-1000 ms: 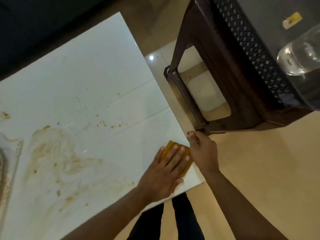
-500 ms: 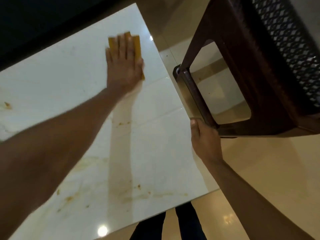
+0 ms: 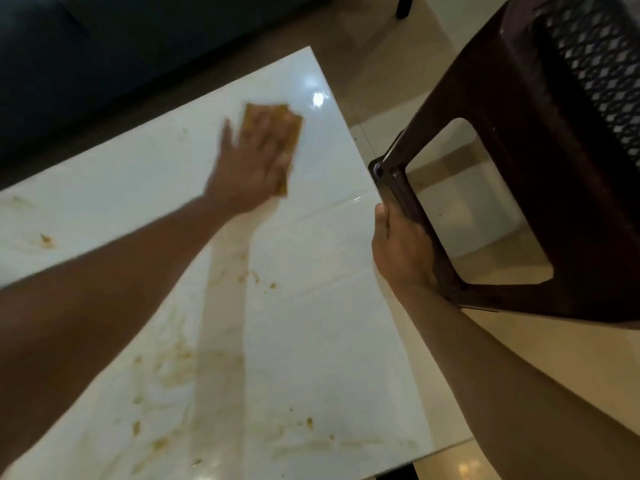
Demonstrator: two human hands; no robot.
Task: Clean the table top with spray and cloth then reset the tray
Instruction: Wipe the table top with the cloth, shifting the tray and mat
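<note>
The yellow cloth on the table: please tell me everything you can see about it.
The cloth is a flat, mustard-yellow rectangle, blurred by motion. It lies on the white glossy table top, near its far right corner. The left hand presses flat on it and covers most of it; only the far and right edges show. Its material cannot be told. Brown smears remain on the table nearer the person.

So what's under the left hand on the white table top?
A folded orange-brown cloth lies under the flat left hand, its far and right edges showing on the glossy white table top. The cloth's middle and any stains beneath it are covered.
</note>
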